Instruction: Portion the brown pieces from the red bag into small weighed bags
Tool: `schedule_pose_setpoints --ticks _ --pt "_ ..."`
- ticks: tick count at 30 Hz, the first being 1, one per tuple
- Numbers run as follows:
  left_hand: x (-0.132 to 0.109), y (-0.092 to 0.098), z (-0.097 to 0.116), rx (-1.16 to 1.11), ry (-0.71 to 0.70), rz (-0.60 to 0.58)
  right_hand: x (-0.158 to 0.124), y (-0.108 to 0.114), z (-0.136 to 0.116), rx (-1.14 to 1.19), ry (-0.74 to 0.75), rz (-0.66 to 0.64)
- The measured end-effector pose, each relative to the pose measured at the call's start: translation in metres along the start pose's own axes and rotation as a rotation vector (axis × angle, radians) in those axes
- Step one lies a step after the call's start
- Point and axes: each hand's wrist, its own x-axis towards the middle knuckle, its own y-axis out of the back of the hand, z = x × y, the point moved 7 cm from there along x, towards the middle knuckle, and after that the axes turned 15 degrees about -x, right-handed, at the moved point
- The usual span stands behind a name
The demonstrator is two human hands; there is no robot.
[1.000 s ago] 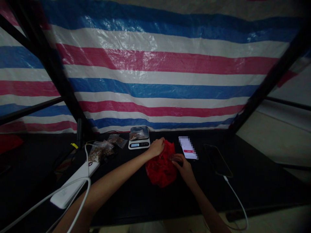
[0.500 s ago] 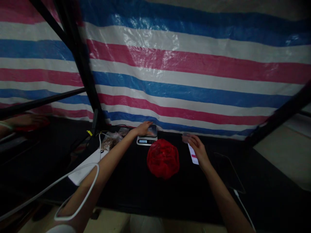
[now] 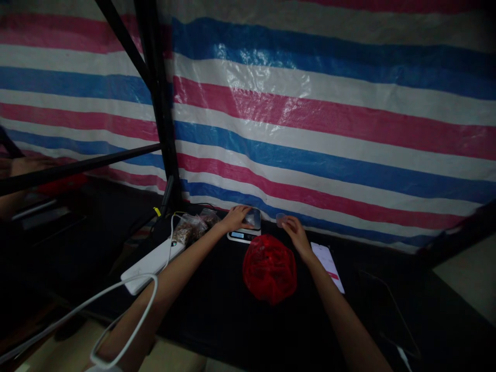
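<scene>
On the small kitchen scale (image 3: 244, 236), a clear plastic container (image 3: 251, 220) rests on the dark weighing plate. The fingers of my left hand (image 3: 235, 218) curl round the container's left side; its exact shape is hard to make out. My right hand (image 3: 295, 232) pinches a thin, translucent round lid (image 3: 280, 220) between thumb and fingers, just right of the scale. A red mesh bag (image 3: 269, 268), gathered into a rounded heap, lies on the black tabletop (image 3: 217, 315) between my forearms.
Clear bags of small brown pieces (image 3: 191, 227) lie left of the scale, beside a white power bank (image 3: 153, 263) with a white cable (image 3: 116, 279) looping over my left arm. A lit phone (image 3: 328, 266) and a dark tablet (image 3: 387, 310) lie right. Another person's hand (image 3: 29, 166) shows far left.
My right hand has moved left with the lid, away from the phone and closer to the scale. My left hand stays at the scale. The whole view has shifted slightly.
</scene>
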Motion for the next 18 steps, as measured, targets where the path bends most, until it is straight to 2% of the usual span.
schedule_pose_setpoints --ticks 4,9,13,18 --pt "0.002 -0.012 -0.005 0.063 0.043 -0.064 -0.025 0.009 0.048 -0.088 -0.096 0.082" --pt "0.002 -0.007 -0.012 -0.148 0.056 0.041 -0.05 0.004 0.074 -0.174 -0.15 0.032" --pt "-0.005 0.006 -0.013 -0.283 0.037 0.126 -0.052 0.0 0.066 -0.164 -0.12 0.029" --pt "-0.019 0.021 -0.014 -0.664 0.019 0.261 -0.048 0.023 0.034 -0.228 -0.028 0.098"
